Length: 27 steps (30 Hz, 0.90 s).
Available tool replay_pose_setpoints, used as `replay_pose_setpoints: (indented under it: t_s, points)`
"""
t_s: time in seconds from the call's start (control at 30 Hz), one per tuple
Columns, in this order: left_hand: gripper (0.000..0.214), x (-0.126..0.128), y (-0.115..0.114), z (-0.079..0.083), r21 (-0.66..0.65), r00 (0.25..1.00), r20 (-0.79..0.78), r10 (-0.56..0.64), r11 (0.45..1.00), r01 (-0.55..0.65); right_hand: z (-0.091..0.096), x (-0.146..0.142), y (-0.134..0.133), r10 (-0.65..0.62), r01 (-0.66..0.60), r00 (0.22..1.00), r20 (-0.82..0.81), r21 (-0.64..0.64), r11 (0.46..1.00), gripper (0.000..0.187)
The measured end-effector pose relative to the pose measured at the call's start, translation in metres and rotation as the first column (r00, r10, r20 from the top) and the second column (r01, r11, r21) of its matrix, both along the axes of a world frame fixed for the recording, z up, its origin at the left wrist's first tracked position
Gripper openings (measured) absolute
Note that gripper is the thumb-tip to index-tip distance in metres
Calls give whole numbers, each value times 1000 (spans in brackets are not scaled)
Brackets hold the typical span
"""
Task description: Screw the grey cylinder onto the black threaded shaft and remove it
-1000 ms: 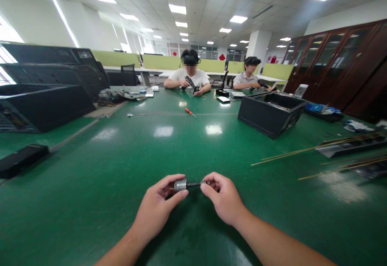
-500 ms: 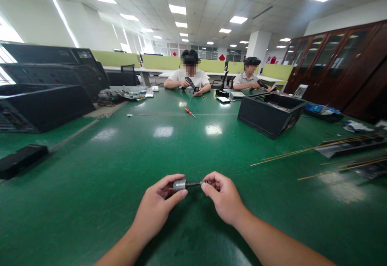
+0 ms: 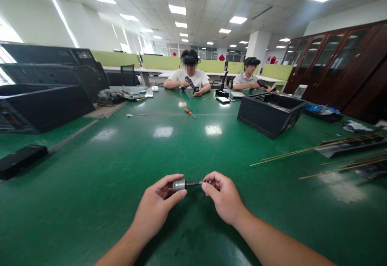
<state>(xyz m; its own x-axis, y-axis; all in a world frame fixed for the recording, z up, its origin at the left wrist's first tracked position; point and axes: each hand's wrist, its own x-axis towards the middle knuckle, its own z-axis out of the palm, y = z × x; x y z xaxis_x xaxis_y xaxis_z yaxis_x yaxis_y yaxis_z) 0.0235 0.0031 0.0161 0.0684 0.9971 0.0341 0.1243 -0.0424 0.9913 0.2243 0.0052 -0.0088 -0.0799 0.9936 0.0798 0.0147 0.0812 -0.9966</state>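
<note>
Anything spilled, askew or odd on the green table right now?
No spill stands out. The thin rods look untidy, jutting leftward from the clutter at right. The shafted metal part looks straight between the left hand and right hand.

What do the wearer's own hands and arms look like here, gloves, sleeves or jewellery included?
The left hand and right hand are ungloved. No sleeve, watch, bracelet or cable shows on either forearm within the frame. No rings are visible, though some fingers are hidden.
</note>
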Motion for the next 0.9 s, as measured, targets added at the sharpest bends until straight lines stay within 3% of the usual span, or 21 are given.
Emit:
replay_pose_setpoints:
  t_s: [0.9]
  points:
    - [45,-1,3,-1,-17,998,30,54,998,-54,1,0,1,-6,5,999,-47,-17,1000,14]
